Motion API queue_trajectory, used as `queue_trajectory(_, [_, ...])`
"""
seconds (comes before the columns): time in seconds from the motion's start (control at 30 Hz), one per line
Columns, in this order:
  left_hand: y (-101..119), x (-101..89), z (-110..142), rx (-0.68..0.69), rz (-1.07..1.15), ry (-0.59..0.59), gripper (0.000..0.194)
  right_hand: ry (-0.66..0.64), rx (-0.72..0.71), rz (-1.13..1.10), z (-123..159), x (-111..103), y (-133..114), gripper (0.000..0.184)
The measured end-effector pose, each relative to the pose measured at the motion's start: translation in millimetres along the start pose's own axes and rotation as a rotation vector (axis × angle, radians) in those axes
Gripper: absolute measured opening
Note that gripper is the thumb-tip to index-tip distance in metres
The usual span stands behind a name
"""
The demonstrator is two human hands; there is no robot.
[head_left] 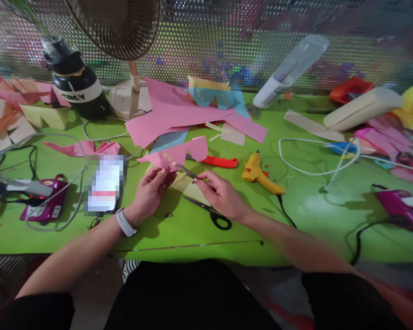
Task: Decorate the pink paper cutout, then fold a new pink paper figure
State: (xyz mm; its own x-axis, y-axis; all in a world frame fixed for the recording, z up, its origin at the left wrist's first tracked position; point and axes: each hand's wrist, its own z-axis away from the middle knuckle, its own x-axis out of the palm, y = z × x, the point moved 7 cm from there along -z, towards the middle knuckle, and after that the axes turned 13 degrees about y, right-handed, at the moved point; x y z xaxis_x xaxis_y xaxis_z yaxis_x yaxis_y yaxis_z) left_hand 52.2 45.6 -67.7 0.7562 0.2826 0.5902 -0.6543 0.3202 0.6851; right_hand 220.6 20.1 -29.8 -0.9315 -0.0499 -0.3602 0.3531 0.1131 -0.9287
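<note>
My left hand [150, 191] pinches the lower edge of a pink cut-paper shape [179, 153] with small yellow squares stuck on it, held just above the green table [313, 215]. My right hand [218, 192] is closed on thin metal tweezers [186, 171], whose tip points at the yellow squares on the pink shape. A white watch sits on my left wrist. Under my hands lie a pale yellow paper piece [187, 185] and black-handled scissors [211, 213].
A yellow glue gun [259, 174] and a red cutter [220, 161] lie just beyond my right hand. Pink and blue paper sheets [179, 112], a fan base [129, 98], a black bottle [77, 87], a magenta glue gun [397, 208] and white cables [313, 172] crowd the table.
</note>
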Motion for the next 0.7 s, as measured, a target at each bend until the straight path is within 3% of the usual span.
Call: queue_trajectory(0.7, [2.2, 2.9, 4.8, -0.039, -0.018, 0.02, 0.016, -0.004, 0.014, 0.039, 4.0, -1.1, -3.0, 0.025])
